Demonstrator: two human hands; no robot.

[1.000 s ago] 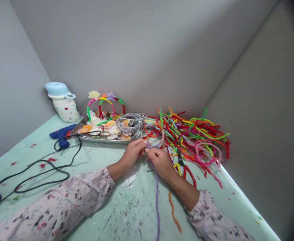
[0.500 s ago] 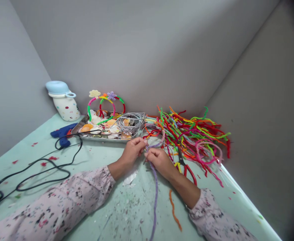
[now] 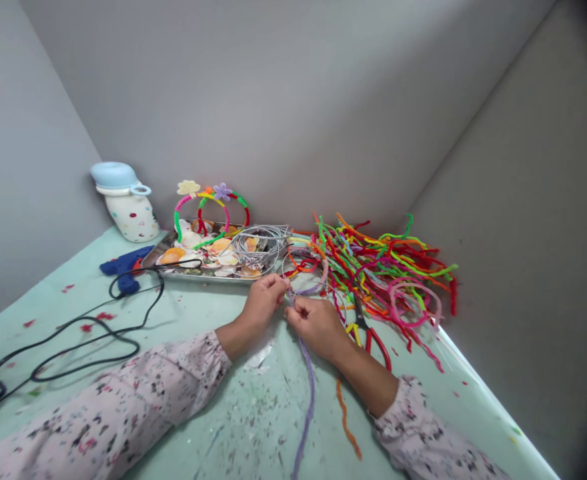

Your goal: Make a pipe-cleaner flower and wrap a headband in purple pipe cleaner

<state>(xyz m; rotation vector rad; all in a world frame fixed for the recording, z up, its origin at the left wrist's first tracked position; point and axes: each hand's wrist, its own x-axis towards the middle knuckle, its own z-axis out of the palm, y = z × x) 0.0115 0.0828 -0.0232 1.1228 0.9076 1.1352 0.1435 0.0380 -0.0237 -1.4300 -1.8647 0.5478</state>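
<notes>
My left hand (image 3: 262, 306) and my right hand (image 3: 314, 322) meet at the middle of the green table (image 3: 183, 347). Both pinch a thin headband (image 3: 307, 270) whose loop arches away behind the fingers. My right hand also grips a purple pipe cleaner (image 3: 305, 400), which trails from my fingers down toward the near edge. The part of the band between my fingertips is hidden.
A heap of coloured pipe cleaners (image 3: 383, 267) lies to the right, red-handled scissors (image 3: 371, 330) beside it. A metal tray (image 3: 208, 257) holds shells, grey bands and decorated headbands. A blue glue gun (image 3: 121, 267), its black cord (image 3: 73, 333), a spotted container (image 3: 128, 207), and an orange pipe cleaner (image 3: 346, 420) also lie here.
Both hands have shifted slightly left and nearer. The trailing purple pipe cleaner's loose end has swung to the left.
</notes>
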